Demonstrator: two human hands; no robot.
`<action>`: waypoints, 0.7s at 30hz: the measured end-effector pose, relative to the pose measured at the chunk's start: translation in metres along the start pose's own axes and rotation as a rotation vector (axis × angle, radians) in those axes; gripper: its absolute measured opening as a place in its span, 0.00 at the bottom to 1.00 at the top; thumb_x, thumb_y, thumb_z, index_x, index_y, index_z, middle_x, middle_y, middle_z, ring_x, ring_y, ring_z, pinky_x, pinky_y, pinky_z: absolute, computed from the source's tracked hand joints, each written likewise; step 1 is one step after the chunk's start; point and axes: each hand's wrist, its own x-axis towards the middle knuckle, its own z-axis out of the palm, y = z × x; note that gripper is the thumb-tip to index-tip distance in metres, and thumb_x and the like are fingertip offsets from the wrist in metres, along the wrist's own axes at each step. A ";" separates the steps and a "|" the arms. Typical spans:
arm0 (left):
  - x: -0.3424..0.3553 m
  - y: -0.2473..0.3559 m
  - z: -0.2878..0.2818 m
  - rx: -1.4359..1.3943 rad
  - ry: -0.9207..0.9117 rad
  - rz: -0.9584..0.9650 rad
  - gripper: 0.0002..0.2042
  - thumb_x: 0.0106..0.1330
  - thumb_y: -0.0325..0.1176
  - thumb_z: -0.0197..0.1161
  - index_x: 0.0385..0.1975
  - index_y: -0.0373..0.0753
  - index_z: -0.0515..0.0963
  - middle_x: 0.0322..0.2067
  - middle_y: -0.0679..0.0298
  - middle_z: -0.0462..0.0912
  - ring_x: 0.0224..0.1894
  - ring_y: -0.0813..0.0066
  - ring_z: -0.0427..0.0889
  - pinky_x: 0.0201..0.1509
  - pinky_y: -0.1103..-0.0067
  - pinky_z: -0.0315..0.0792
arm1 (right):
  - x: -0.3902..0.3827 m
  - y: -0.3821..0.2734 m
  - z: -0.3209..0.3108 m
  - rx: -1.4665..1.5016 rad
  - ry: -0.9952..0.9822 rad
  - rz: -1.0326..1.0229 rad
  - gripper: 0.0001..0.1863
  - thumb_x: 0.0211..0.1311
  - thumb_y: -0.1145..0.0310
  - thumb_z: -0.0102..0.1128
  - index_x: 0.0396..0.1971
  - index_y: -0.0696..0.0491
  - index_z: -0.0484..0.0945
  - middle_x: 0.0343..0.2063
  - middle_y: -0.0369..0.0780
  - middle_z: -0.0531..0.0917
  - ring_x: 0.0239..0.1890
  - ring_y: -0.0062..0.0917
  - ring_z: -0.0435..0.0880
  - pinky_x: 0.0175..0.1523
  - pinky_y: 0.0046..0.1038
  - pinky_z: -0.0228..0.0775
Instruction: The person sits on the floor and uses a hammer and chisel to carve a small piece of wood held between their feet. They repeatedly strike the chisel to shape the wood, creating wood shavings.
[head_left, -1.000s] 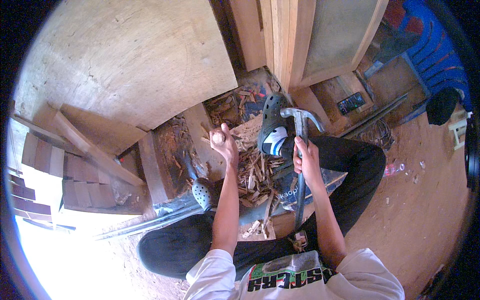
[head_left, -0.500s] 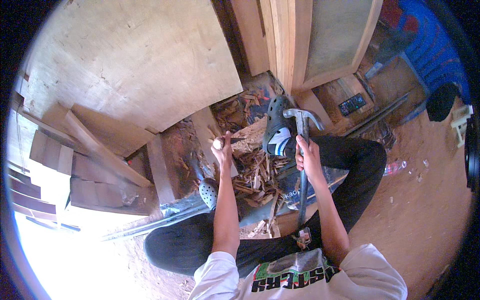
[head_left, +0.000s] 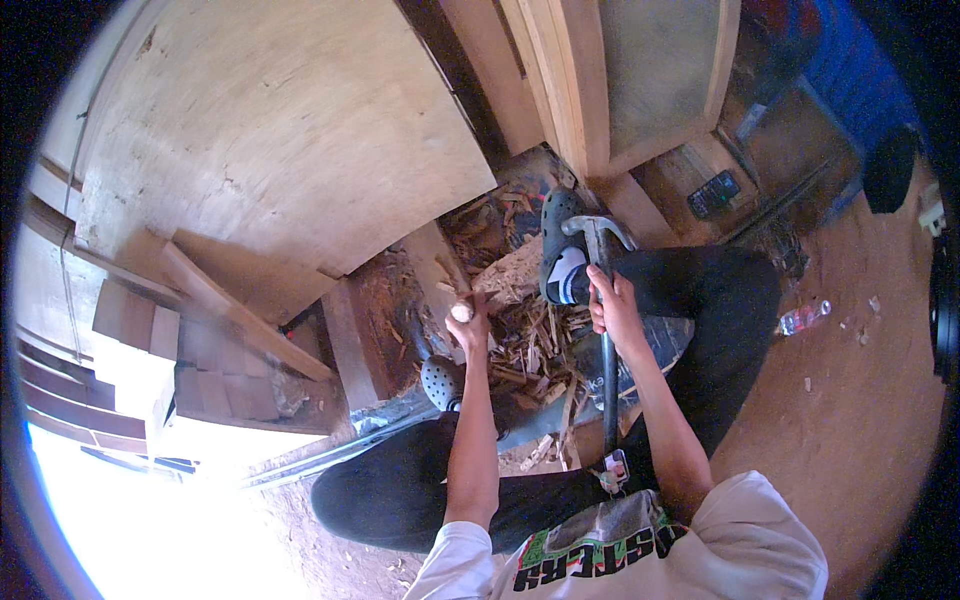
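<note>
Head view, looking down at a seated person on the floor (head_left: pixel 740 420). The right hand (head_left: pixel 615 305) has its grip wrapped around the upper shaft of a claw hammer (head_left: pixel 608 370); the head points away from the body, beside the right clog (head_left: pixel 562 228), and the shaft runs back toward the lap. The left hand (head_left: pixel 470 328) has its grip closed on a wooden piece (head_left: pixel 462 312) with a pale, rounded end, possibly a tool handle; its far end cannot be made out. The hammer head stands well apart from this piece.

Between the clogs, inward from the floor's right edge, lies a heap of wood chips (head_left: pixel 535 350); a rough-faced block (head_left: pixel 508 275) lies just beyond it, beside the right clog. Judged from the heap, considerable chipping is done. The block's face looks uneven, so more may be left, but its depth and any finished outline are too small to tell. More splinters (head_left: pixel 510 210) lie near the lower right corner of the plywood sheet (head_left: pixel 300 120). No blow is being struck at this moment.
</note>
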 end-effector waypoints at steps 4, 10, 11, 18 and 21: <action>0.003 -0.003 0.009 -0.363 0.121 -0.165 0.12 0.58 0.37 0.70 0.31 0.34 0.78 0.30 0.64 0.79 0.30 0.78 0.77 0.34 0.81 0.76 | 0.000 0.001 -0.002 0.011 0.032 0.023 0.22 0.57 0.45 0.59 0.24 0.47 0.64 0.09 0.26 0.60 0.08 0.11 0.58 0.12 0.18 0.49; -0.002 -0.011 0.017 -0.331 -0.125 -0.042 0.09 0.58 0.32 0.69 0.29 0.33 0.79 0.27 0.67 0.80 0.29 0.81 0.77 0.33 0.83 0.75 | 0.001 0.001 -0.005 -0.014 0.061 0.078 0.21 0.59 0.46 0.58 0.25 0.47 0.63 0.10 0.26 0.60 0.09 0.10 0.57 0.14 0.17 0.49; -0.005 -0.014 0.017 -0.061 -0.114 0.057 0.07 0.58 0.30 0.69 0.28 0.34 0.79 0.27 0.67 0.80 0.29 0.81 0.78 0.32 0.82 0.74 | 0.001 0.002 -0.005 -0.004 0.053 0.054 0.21 0.59 0.46 0.58 0.25 0.47 0.63 0.10 0.26 0.60 0.09 0.10 0.57 0.13 0.17 0.49; -0.013 -0.017 0.015 0.422 0.076 0.302 0.15 0.51 0.37 0.74 0.25 0.31 0.79 0.21 0.59 0.81 0.24 0.72 0.79 0.31 0.74 0.75 | 0.006 0.010 -0.003 0.033 0.036 0.040 0.22 0.57 0.45 0.60 0.24 0.46 0.64 0.09 0.26 0.60 0.07 0.11 0.57 0.11 0.18 0.47; -0.010 -0.009 0.011 0.520 0.258 0.180 0.16 0.49 0.39 0.75 0.23 0.31 0.79 0.20 0.56 0.81 0.22 0.64 0.81 0.30 0.69 0.74 | 0.008 0.013 -0.003 0.021 0.047 0.045 0.22 0.55 0.44 0.61 0.25 0.46 0.64 0.10 0.27 0.61 0.07 0.12 0.57 0.11 0.19 0.46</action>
